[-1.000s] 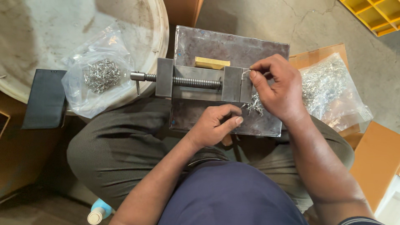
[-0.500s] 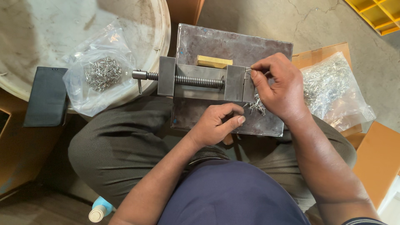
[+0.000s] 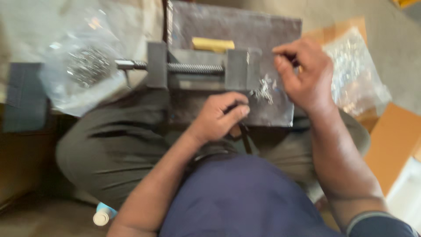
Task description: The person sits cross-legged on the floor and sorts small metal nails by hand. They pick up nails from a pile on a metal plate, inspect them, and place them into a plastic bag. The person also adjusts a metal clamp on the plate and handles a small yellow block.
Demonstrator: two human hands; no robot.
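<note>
This looks like a small metalworking workshop, with the work done seated low over a bare concrete floor [image 3: 386, 57]. A grey steel bench vise [image 3: 201, 68] with a threaded screw sits on a dark, worn metal plate [image 3: 237, 26]. Clear plastic bags of small shiny metal parts [image 3: 355, 70] lie to either side, among flattened brown cardboard pieces [image 3: 390, 145] and a yellow plastic crate [image 3: 405, 2].

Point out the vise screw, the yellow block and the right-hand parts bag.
vise screw [image 3: 195, 68], head view, threaded middle.
yellow block [image 3: 213, 44], head view, top face.
right-hand parts bag [image 3: 356, 72], head view, clear plastic centre.
</note>
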